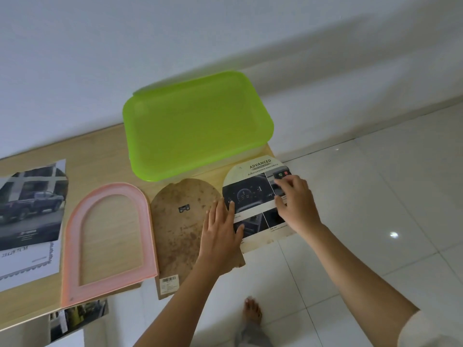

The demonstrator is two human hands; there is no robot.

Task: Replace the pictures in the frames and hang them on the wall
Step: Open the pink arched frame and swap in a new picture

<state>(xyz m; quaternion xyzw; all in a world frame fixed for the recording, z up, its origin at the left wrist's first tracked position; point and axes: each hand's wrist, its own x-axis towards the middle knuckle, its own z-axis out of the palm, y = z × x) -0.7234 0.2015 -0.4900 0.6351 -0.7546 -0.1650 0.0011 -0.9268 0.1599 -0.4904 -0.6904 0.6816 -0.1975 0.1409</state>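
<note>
An empty pink arched frame (107, 242) lies flat on the wooden table (105, 146). To its right lies the brown arched backing board (180, 229), with a small metal hanger and a barcode label. An arch-cut car-dashboard picture (255, 196) headed "ADVANCED" lies at the table's right edge, partly overhanging it. My left hand (220, 229) rests on the picture's left edge and over the board, fingers spread. My right hand (295, 204) presses the picture's right side with fingers curled; whether it grips is unclear.
A lime-green plastic box lid (198, 126) sits at the back against the white wall. A printed truck picture (30, 211) lies at the left, another photo (77, 319) hangs off the front edge. White floor tiles and my foot (253, 311) are below.
</note>
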